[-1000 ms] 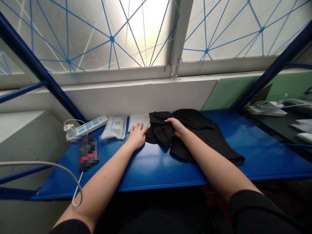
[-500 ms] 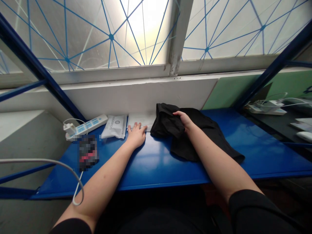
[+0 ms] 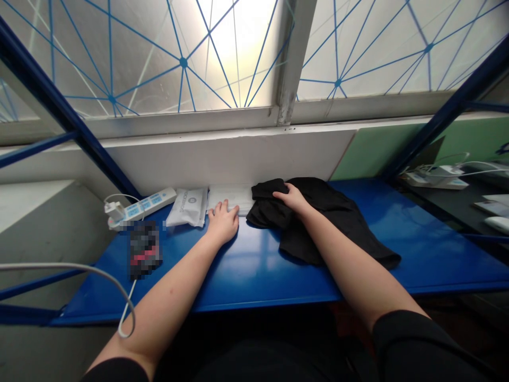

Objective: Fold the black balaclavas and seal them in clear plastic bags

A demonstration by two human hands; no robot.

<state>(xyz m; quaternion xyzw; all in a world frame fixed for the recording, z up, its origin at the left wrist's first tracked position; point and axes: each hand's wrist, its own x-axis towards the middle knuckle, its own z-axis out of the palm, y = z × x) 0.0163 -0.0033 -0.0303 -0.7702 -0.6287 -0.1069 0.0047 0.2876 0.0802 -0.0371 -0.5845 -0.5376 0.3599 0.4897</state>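
A black cloth garment (image 3: 338, 217) lies bunched on the blue table (image 3: 254, 281), its left part folded over on itself. My right hand (image 3: 295, 200) grips that bunched part, thumb on top; the cloth hides some of the fingers. To the left, a flat white thing (image 3: 233, 194), perhaps a sheet or packet, lies against the wall. My left hand (image 3: 223, 222) rests with spread fingers on its front edge and holds nothing. Just beyond that hand lies a pale grey printed pouch (image 3: 187, 208).
A white power strip (image 3: 149, 206) with a plug stands at the back left. Near it lies a blurred-out dark object (image 3: 143, 249) with a cable. A grey cable (image 3: 79, 268) loops over my left forearm. Blue metal posts (image 3: 79, 127) flank the table.
My right hand has moved slightly left and down, and the bunched cloth under it lies lower and flatter. My left hand stays on the white thing.
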